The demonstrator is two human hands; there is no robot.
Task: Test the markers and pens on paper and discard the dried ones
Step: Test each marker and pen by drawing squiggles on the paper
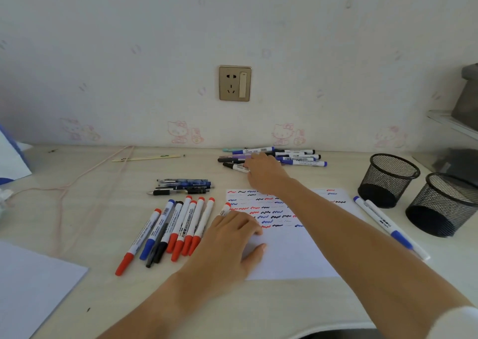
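Right hand (261,172) reaches the untested marker pile (274,156) upper centre, grip unclear; left hand (230,235) pinning paper (289,256) holds a red-capped marker (224,209). Next: pick one, uncap, scribble.

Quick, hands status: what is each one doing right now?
Left hand: holds a red-capped marker while resting on the test paper.
Right hand: reaching into the far marker pile; grip cannot be told.
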